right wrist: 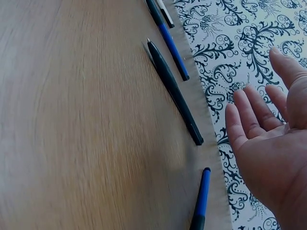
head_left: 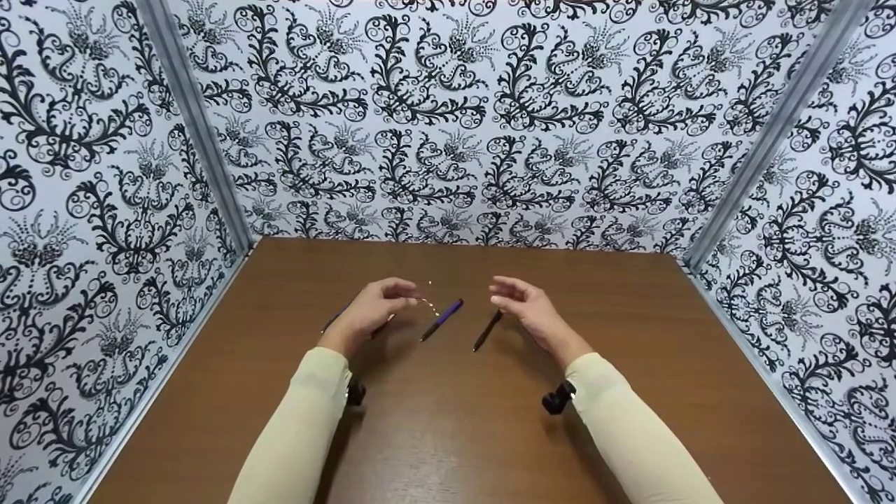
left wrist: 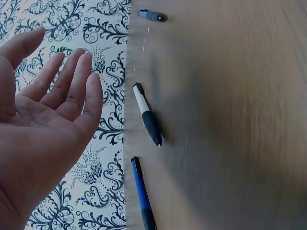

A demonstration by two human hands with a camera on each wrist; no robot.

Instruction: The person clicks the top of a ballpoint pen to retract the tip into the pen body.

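My left hand [head_left: 371,308] hovers over the wooden table with relaxed, slightly bent fingers and holds nothing. Beneath it lies a white pen with a dark grip [left wrist: 146,112], mostly covered in the head view. To its left is a blue pen [head_left: 337,316]. Between the hands lies a blue-purple pen with a dark grip [head_left: 442,320]. My right hand [head_left: 533,311], also relaxed and holding nothing, is above the back end of a black pen [head_left: 488,330]. Another blue pen [right wrist: 201,196] appears in the right wrist view; the right hand hides it in the head view.
A thin broken line of bright specks [head_left: 429,302] shows near the left fingertips; I cannot tell what it is. Patterned black-and-white walls [head_left: 448,126] enclose the brown table [head_left: 434,434] at the back and both sides. Dark wrist cameras [head_left: 558,399] hang under the sleeves.
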